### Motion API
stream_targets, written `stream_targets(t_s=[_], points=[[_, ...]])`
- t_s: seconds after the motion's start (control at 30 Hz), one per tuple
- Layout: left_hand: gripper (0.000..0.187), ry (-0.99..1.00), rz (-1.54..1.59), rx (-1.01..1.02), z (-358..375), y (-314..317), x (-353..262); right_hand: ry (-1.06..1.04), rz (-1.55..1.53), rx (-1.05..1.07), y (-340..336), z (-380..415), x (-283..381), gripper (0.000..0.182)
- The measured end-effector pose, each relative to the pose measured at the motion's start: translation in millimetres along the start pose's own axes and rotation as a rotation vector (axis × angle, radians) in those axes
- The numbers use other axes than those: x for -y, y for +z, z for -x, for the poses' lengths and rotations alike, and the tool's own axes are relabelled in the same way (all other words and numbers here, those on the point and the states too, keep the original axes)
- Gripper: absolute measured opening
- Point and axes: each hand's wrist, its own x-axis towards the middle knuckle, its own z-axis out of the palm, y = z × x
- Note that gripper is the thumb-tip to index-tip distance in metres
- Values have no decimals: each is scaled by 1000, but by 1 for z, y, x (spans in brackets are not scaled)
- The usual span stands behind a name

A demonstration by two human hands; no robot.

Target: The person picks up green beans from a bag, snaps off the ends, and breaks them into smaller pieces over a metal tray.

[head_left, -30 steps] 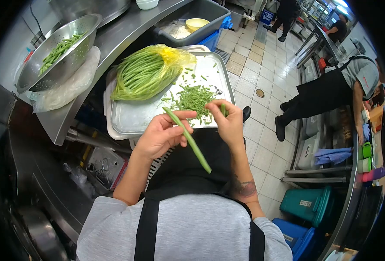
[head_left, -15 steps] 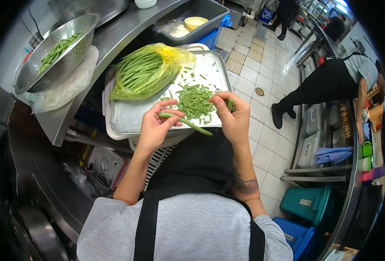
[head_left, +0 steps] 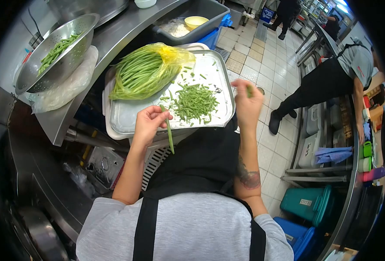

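Head view, middle of the frame: the two hands have just drawn apart. Half a second ago they were closer together over the near part of the tray (head_left: 129, 114), with a long green bean (head_left: 170, 135) slanting between them. Now the bean hangs steeply from the left hand (head_left: 147, 125) alone, over the tray's near edge, its lower end in front of the dark apron (head_left: 192, 163). The left thumb and fingers are closed in a pinch around its upper part.

The right hand (head_left: 247, 105) has swung out past the tray's right side, clear of that bean. Its fingers are curled closed around a short green piece (head_left: 249, 91); motion blur hides how much it holds. So the long bean is now held from one end only, and the hands are well apart.

Between and beyond the hands, a loose pile of small green bits (head_left: 194, 103) lies on the tray, with a few strays around it. A yellow plastic bag (head_left: 175, 56) full of long beans rests on the tray's upper left part. At the upper left of the frame, a metal colander (head_left: 78, 55) holds more beans. At the right of the frame, a co-worker (head_left: 327, 82) leans over a counter, one arm reaching down, apart from these hands.
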Motion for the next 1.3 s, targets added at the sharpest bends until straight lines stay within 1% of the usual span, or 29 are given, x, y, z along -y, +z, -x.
stream_targets(t_s=[0.03, 0.07, 0.1, 0.13, 0.17, 0.2, 0.23, 0.37, 0.43, 0.47, 0.53, 0.6, 0.63, 0.7, 0.73, 0.8, 0.97, 1.03, 1.07, 1.13, 1.17, 1.2, 1.23, 1.27, 1.3], points=[[8, -48, 97, -16, 1, 1, -4, 9, 199, 129, 3, -1, -4, 22], [8, -96, 194, -32, 1, 2, -6, -20, 456, 289, 5, -1, -5, 28], [8, -91, 269, -41, 0, 4, -5, -13, 585, 355, 10, 1, -10, 29], [8, -90, 270, -41, 0, 7, -6, -8, 713, 423, 16, 3, -17, 29], [8, -75, 341, -55, 1, 9, -9, -12, 711, 425, 20, 5, -21, 29], [9, -58, 413, -73, 1, 10, -11, -7, 698, 394, 24, 8, -22, 30], [9, -52, 415, -83, 1, 11, -13, -3, 685, 365, 27, 9, -22, 31], [11, 4, 424, -137, 2, 9, -13, 10, 599, 381, 28, 19, -19, 29], [11, 15, 415, -143, 1, 12, -14, 110, 99, 569, 30, 35, -28, 30], [11, 37, 427, -142, 2, 13, -15, 352, -123, 702, 31, 44, -26, 29], [11, 62, 442, -145, 2, 17, -15, 607, -309, 791, 36, 64, -19, 31], [13, 117, 395, -145, 2, 23, -14, 720, -469, 877, 40, 80, -20, 30], [13, 118, 396, -148, 3, 25, -14, 720, -468, 881, 41, 86, -18, 30], [13, 238, 263, -147, 3, 27, -14, 793, -570, 833, 41, 93, -13, 28], [13, 238, 263, -144, 4, 28, -16, 793, -571, 830, 41, 95, -13, 28], [14, 246, 259, -143, 6, 32, -20, 695, -582, 891, 39, 97, -17, 25], [13, 236, 261, -114, 9, 33, -19, 712, -598, 873, 38, 100, -15, 27], [13, 237, 253, -116, 12, 36, -19, 674, -502, 836, 40, 104, -19, 32], [13, 253, 213, -111, 15, 38, -19, 675, -502, 834, 39, 105, -21, 32], [13, 267, 172, -106, 20, 41, -17, 609, -333, 804, 39, 106, -24, 32], [12, 262, 129, -80, 23, 42, -17, 609, -334, 804, 38, 105, -28, 32], [12, 257, 86, -53, 24, 44, -18, 554, -210, 829, 37, 104, -32, 31], [12, 351, 106, -107, 25, 47, -20, 498, -86, 849, 37, 105, -38, 31], [12, 350, 104, -105, 25, 47, -27, 499, -87, 847, 38, 110, -46, 31], [13, 380, 129, -130, 25, 46, -36, 555, -191, 824, 41, 119, -56, 30]])
